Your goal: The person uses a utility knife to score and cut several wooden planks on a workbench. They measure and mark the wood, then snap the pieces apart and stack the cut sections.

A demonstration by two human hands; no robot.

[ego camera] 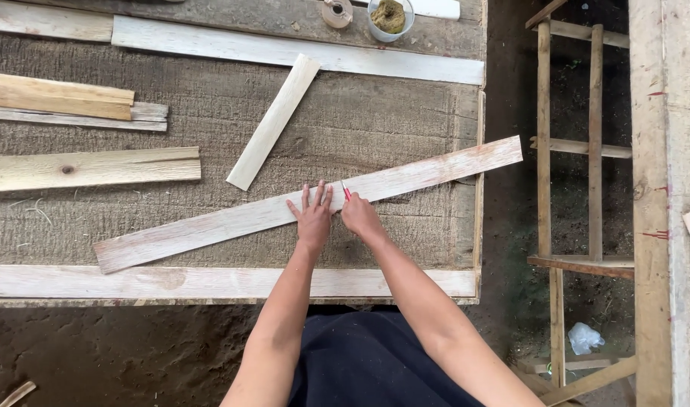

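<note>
Your left hand [313, 217] is pressed flat on the long pale slat [284, 209], fingers spread wide and gripping nothing, just pinning the wood down. Right beside it, your right hand [360, 215] is curled closed around a red pencil [346, 191], its tip touching the slat's upper edge just past your left fingertips. The slat itself lies slantwise across the rough grey workbench [375, 120], its low end near the front left and its high end poking out over the bench's right edge. Along the near edge, a long pale board [209, 282] runs parallel to the bench front, just beside your forearms. Farther up, a short pale strip [273, 122] lies tilted, well apart from your hands, and a long whitish board [299, 51] stretches across the back. To the left sit a knotty plank [88, 169] and, above it, a stack of yellowish strips [66, 102]. At the far back stands a small white cup [390, 18] holding brownish stuff, with a roll of tape [336, 12] next to it. Off to the right, a wooden frame [567, 151] stands over dark earth.
</note>
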